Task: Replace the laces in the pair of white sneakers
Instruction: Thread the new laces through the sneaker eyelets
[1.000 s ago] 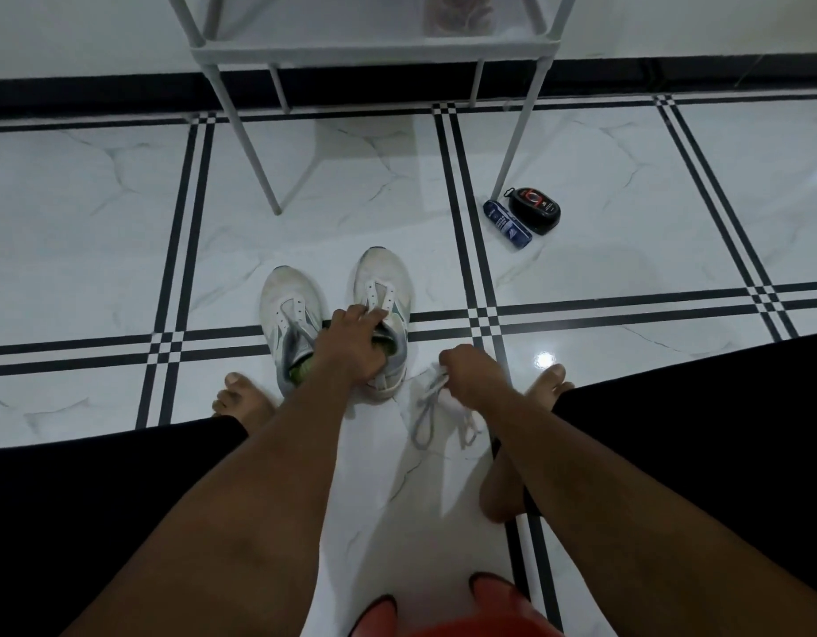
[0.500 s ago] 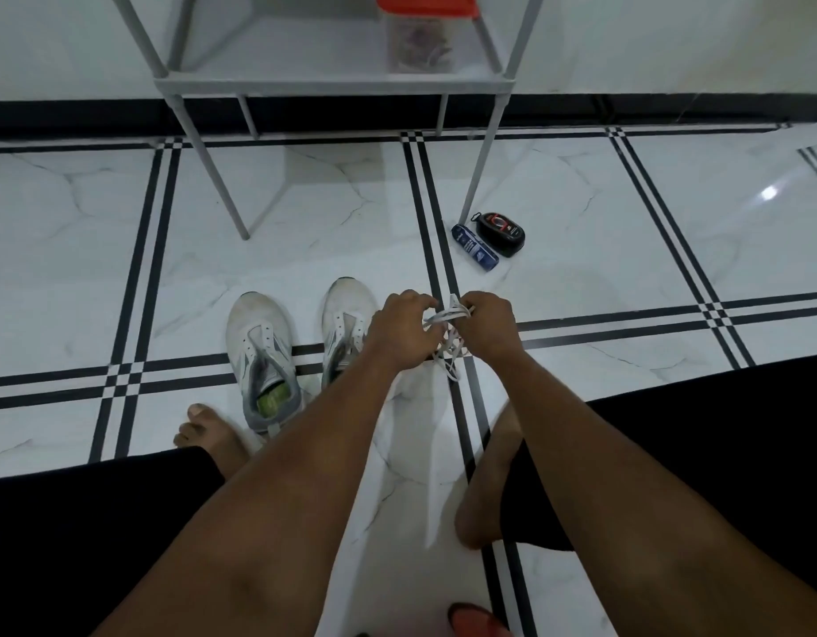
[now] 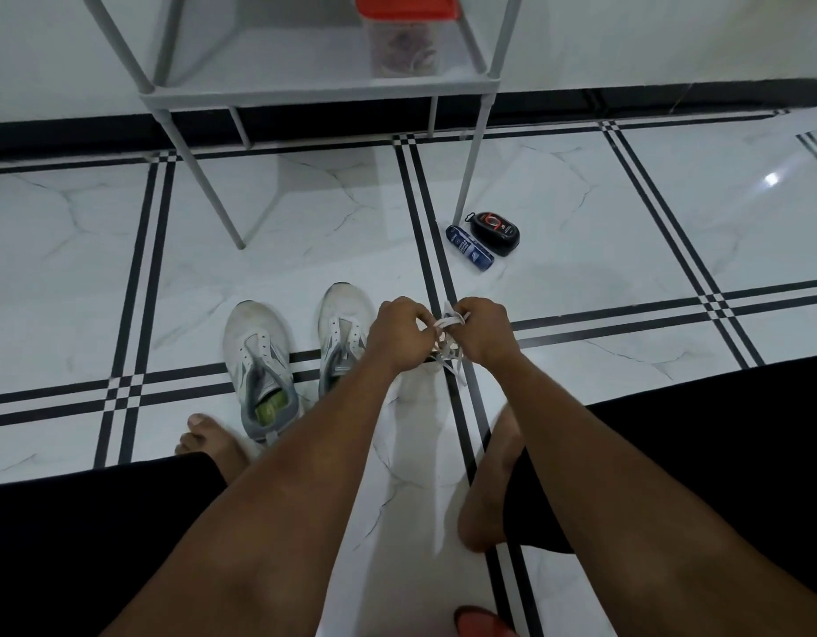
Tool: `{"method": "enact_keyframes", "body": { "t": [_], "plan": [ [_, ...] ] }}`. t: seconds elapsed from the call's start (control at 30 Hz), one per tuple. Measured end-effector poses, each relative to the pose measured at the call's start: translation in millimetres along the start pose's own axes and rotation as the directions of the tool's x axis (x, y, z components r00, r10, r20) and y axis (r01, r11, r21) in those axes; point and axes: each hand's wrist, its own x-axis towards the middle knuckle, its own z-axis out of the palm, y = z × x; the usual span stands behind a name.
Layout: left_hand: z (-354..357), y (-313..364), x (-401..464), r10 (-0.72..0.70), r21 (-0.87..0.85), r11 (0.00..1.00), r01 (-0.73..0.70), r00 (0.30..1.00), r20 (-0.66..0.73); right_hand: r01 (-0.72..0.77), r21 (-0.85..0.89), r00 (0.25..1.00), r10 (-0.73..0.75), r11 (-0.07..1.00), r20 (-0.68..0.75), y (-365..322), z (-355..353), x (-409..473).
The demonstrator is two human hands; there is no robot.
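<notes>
Two white sneakers stand side by side on the tiled floor, toes pointing away; no laces show in their eyelets. The left sneaker (image 3: pixel 255 360) shows a green insole. The right sneaker (image 3: pixel 340 324) is partly behind my left forearm. My left hand (image 3: pixel 399 333) and my right hand (image 3: pixel 482 333) are held together above the floor, just right of the sneakers. Both are shut on a bundle of white laces (image 3: pixel 448 335), whose loose ends hang below the hands.
A grey metal rack (image 3: pixel 305 91) stands against the wall ahead, with a red-lidded clear container (image 3: pixel 404 36) on its shelf. A black shoe-polish case (image 3: pixel 495 232) and a blue tube (image 3: pixel 470 248) lie by its right leg. My bare feet rest on the floor. A red object (image 3: pixel 482 622) sits at the bottom edge.
My left hand left the right sneaker and joined my right hand on the laces. Both hands lifted the laces off the floor. The view tilted up.
</notes>
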Motion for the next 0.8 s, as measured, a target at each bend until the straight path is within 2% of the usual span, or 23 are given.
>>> {"method": "enact_keyframes", "body": {
  "t": [0.1, 0.17, 0.23, 0.3, 0.4, 0.5, 0.57, 0.6, 0.63, 0.7, 0.73, 0.8],
  "plan": [
    [-13.7, 11.5, 3.4, -0.099, -0.166, 0.982, 0.094, 0.995, -0.020, -0.039, -0.091, 0.999, 0.041, 0.995, 0.020, -1.5, -1.9, -0.4],
    [-29.3, 20.8, 11.0, -0.132, -0.291, 0.947, 0.138, 0.990, 0.041, -0.088, -0.172, 0.983, 0.113, 0.981, 0.145, -4.0, -4.1, -1.5],
    [-47.6, 35.1, 16.2, -0.122, -0.449, 0.876, 0.174, 0.982, 0.142, -0.032, -0.153, 0.977, 0.063, 0.988, 0.203, -12.9, -2.6, -1.8],
    [-64.1, 49.2, 19.5, -0.090, -0.622, 0.754, 0.214, 0.970, 0.225, 0.079, -0.054, 0.983, -0.068, 0.995, 0.169, -19.5, 0.7, -1.3],
    [-83.0, 70.5, 18.9, -0.023, -0.837, 0.473, 0.277, 0.953, 0.303, 0.082, 0.104, 0.982, -0.098, 0.991, 0.159, -27.7, 4.2, 0.9],
    [-98.0, 77.9, 23.5, -0.036, -0.945, 0.245, 0.216, 0.976, 0.214, 0.057, 0.074, 0.996, -0.062, 0.996, 0.071, -21.9, 2.5, 3.8],
    [-106.5, 70.4, 29.8, -0.113, -0.976, 0.154, 0.157, 0.984, 0.141, -0.018, 0.137, 1.000, 0.017, 0.990, 0.009, -16.5, -2.4, 5.9],
    [-110.0, 63.6, 33.8, -0.168, -0.977, 0.165, 0.138, 0.980, 0.110, -0.038, 0.151, 0.999, 0.042, 0.988, -0.024, -15.5, -6.3, 7.1],
    [-112.8, 56.3, 36.9, -0.232, -0.960, 0.252, 0.125, 0.971, 0.065, -0.056, 0.151, 0.997, 0.065, 0.987, -0.050, -14.3, -11.6, 9.3],
    [-113.8, 40.5, 38.9, -0.324, -0.804, 0.577, 0.140, 0.944, -0.068, -0.100, 0.128, 0.991, 0.111, 0.987, -0.080, -11.4, -23.7, 13.7],
    [-112.8, 33.5, 36.9, -0.336, -0.693, 0.704, 0.156, 0.933, -0.130, -0.121, 0.098, 0.988, 0.130, 0.988, -0.089, -9.9, -28.3, 15.7],
    [-106.1, 21.8, 33.0, -0.346, -0.567, 0.801, 0.193, 0.922, -0.174, -0.176, -0.009, 0.982, 0.175, 0.984, -0.072, -4.8, -33.4, 19.0]
  ]
}}
